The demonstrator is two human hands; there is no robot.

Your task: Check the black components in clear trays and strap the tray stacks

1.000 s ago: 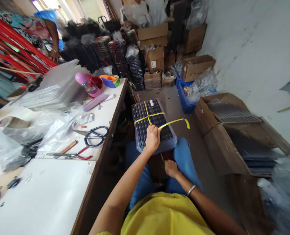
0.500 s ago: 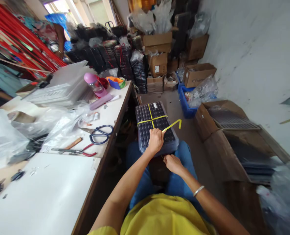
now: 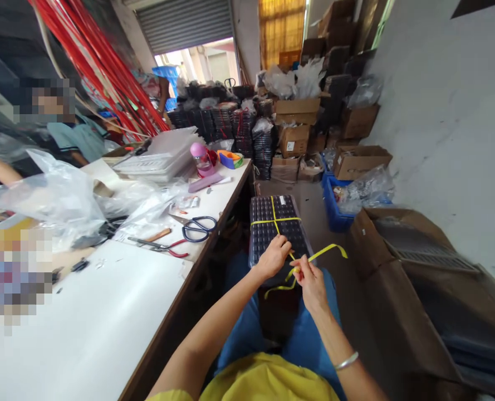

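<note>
Two bare hands are seen at the near edge of a stack of dark, gridded plastic trays (image 3: 278, 225), which is rested on the lap of the person in blue trousers, beside the long white desk (image 3: 105, 312). The stack is bound crosswise by a flat yellow plastic strap (image 3: 275, 218). The left hand (image 3: 274, 257) is laid on the near end of the stack, its fingers curled shut around the strap where it comes off the trays. The right hand (image 3: 312, 281) is held just beside it, fingers pinched closed on the loose end of the same strap, which is looped away to the right and below. A silver bangle (image 3: 346, 361) is worn on the right wrist. On the desk, well apart from the hands, a pair of dark-handled scissors (image 3: 197, 227) and red-handled pliers (image 3: 163, 246) are laid among clear plastic bags (image 3: 59, 195). Open cardboard boxes (image 3: 397, 245) are stood on the floor to the right.
</note>
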